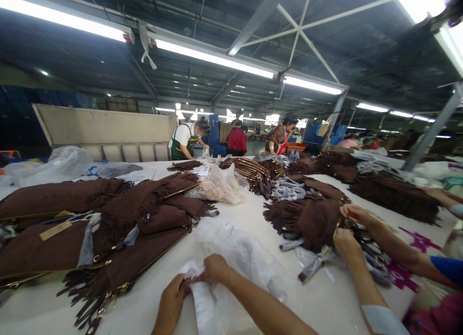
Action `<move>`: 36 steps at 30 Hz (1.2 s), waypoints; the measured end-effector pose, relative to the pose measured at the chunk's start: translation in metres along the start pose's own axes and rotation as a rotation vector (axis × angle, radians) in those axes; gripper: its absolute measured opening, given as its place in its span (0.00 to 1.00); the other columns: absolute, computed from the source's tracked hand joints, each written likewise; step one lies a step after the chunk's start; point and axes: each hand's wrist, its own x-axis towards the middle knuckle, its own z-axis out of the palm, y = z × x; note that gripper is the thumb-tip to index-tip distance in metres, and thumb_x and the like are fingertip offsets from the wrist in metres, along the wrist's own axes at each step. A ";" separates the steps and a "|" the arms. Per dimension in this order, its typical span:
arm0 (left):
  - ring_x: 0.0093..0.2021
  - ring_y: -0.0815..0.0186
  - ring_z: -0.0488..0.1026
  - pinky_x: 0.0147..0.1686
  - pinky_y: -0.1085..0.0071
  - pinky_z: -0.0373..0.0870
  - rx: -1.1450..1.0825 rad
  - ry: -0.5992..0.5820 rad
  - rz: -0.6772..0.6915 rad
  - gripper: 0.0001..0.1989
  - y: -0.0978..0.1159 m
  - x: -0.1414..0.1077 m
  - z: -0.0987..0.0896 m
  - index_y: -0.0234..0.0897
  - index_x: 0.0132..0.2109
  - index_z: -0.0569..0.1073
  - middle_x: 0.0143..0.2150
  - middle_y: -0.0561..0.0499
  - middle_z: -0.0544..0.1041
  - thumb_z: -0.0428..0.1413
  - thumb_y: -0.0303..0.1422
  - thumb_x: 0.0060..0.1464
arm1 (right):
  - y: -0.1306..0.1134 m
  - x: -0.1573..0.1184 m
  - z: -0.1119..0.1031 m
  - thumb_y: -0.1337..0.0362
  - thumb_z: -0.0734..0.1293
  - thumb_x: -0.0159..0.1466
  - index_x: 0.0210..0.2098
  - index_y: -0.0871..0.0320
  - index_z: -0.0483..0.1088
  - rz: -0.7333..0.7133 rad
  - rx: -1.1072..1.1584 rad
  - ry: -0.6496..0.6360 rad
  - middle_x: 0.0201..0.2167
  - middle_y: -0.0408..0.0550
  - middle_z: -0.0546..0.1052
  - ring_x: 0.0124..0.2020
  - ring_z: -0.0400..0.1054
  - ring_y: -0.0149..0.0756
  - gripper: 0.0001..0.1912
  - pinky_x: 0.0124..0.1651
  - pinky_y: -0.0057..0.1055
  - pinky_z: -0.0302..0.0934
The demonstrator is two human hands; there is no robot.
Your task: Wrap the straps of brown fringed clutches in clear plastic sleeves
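The white counter [321, 301] is pretty loaded with brown fringed handbags [152, 238], left and right. At near centre, a translucent plastic bag [238, 243] is spread out, part of it clamped in the left hand's [171, 296] and right hand's [217, 269] grip.

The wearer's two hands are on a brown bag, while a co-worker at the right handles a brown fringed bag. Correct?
Not quite: the head view shows the wearer's left hand and right hand on whitish see-through plastic. The co-worker's hands at the right are indeed on a brown fringed bag.
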 end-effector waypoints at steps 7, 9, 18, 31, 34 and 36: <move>0.26 0.59 0.70 0.29 0.66 0.67 0.011 0.093 0.002 0.21 -0.011 0.001 0.004 0.37 0.30 0.72 0.26 0.49 0.73 0.50 0.52 0.53 | -0.001 -0.001 -0.004 0.33 0.64 0.52 0.47 0.65 0.75 0.000 -0.018 -0.034 0.46 0.66 0.76 0.50 0.71 0.55 0.42 0.50 0.40 0.67; 0.27 0.59 0.71 0.30 0.67 0.68 0.065 0.096 0.022 0.20 -0.007 0.000 0.004 0.38 0.30 0.73 0.27 0.49 0.73 0.49 0.50 0.55 | -0.001 0.000 -0.004 0.34 0.64 0.52 0.47 0.65 0.75 0.001 -0.022 -0.029 0.46 0.66 0.76 0.50 0.71 0.55 0.42 0.49 0.40 0.67; 0.36 0.60 0.73 0.37 0.67 0.67 0.622 0.126 0.232 0.16 0.010 -0.002 0.024 0.37 0.39 0.73 0.39 0.47 0.72 0.41 0.29 0.60 | -0.002 0.007 -0.005 0.52 0.70 0.56 0.47 0.64 0.75 -0.073 -0.128 -0.092 0.47 0.62 0.77 0.50 0.72 0.51 0.25 0.49 0.39 0.68; 0.38 0.60 0.70 0.39 0.67 0.62 0.549 -0.123 0.121 0.08 0.023 -0.003 0.002 0.38 0.32 0.70 0.36 0.49 0.71 0.47 0.27 0.56 | -0.001 0.000 -0.011 0.40 0.71 0.50 0.45 0.63 0.76 -0.013 -0.004 -0.060 0.46 0.63 0.77 0.49 0.72 0.54 0.36 0.48 0.40 0.67; 0.39 0.60 0.70 0.40 0.67 0.62 0.518 -0.128 0.161 0.08 0.016 -0.002 0.000 0.38 0.34 0.71 0.37 0.49 0.71 0.47 0.26 0.55 | -0.002 -0.007 -0.016 0.40 0.72 0.48 0.44 0.64 0.77 0.001 0.031 -0.070 0.46 0.64 0.77 0.49 0.72 0.56 0.35 0.48 0.41 0.67; 0.38 0.61 0.70 0.39 0.68 0.62 0.526 -0.115 0.171 0.09 0.013 0.000 0.002 0.38 0.34 0.71 0.37 0.49 0.71 0.47 0.24 0.54 | -0.001 -0.013 -0.023 0.43 0.74 0.46 0.39 0.64 0.78 0.012 0.131 -0.032 0.43 0.63 0.78 0.48 0.72 0.57 0.31 0.48 0.41 0.67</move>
